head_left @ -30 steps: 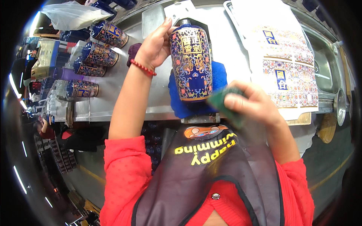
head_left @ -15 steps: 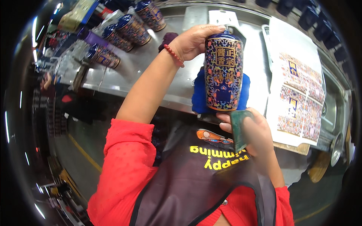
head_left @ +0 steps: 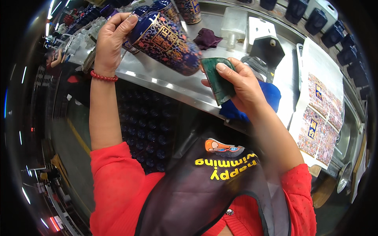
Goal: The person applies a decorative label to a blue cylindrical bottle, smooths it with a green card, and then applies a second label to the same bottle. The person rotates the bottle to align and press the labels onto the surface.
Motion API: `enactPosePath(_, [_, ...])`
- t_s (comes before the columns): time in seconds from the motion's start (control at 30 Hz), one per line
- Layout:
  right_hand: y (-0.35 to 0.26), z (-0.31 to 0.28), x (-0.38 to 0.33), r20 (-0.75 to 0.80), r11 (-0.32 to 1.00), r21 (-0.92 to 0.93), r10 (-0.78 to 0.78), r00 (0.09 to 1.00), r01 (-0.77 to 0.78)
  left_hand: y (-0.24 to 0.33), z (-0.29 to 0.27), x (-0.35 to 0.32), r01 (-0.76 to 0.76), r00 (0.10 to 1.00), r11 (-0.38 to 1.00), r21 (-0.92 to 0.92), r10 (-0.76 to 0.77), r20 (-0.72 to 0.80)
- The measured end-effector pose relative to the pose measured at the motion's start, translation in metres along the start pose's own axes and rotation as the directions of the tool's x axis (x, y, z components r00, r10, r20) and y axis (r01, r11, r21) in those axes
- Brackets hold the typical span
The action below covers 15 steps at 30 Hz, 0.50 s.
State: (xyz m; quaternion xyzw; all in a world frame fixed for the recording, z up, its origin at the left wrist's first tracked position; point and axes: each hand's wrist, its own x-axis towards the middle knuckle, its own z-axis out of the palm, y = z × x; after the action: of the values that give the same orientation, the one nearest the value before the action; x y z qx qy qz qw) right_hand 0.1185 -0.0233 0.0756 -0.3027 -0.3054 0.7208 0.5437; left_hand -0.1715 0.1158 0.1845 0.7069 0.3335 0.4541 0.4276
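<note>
A dark blue ceramic bottle (head_left: 167, 45) with a colourful floral pattern and a gold-edged label tilts in the air at upper left. My left hand (head_left: 111, 41), a red bead bracelet at its wrist, is closed on its neck end. In my right hand (head_left: 246, 80), a flat green scraper (head_left: 220, 80) is pinched between thumb and fingers. The scraper's upper corner is close to the bottle's base; whether they touch I cannot tell. A blue cloth (head_left: 271, 96) lies on the steel table (head_left: 177, 84), partly behind my right wrist.
Several patterned bottles (head_left: 189, 11) stand behind the held one. Beyond lie a dark purple cloth (head_left: 207, 38) and a clear plastic container (head_left: 234, 23). Printed decal sheets (head_left: 319, 106) rest at right. Plain dark bottles (head_left: 315, 20) line the far edge; more dark rounded items (head_left: 147, 122) sit below the table.
My left hand has carried the bottle left, from upright over the blue cloth to a slant near the other bottles. My right hand with the scraper has moved up and left.
</note>
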Motion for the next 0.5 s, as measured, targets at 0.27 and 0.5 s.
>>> enactPosePath(0.27, [-0.037,-0.034,-0.026,-0.029,0.948,-0.180,-0.273,0.962,0.264,-0.073,-0.060,-0.008,0.120,0.918,0.464,0.878,0.285,-0.277])
enactPosePath(0.5, [-0.117,-0.111,-0.018,-0.053,0.705,-0.572,-0.541,0.839,0.419,-0.088,-0.082,0.000,0.204,0.883,0.316,0.926,0.349,-0.314])
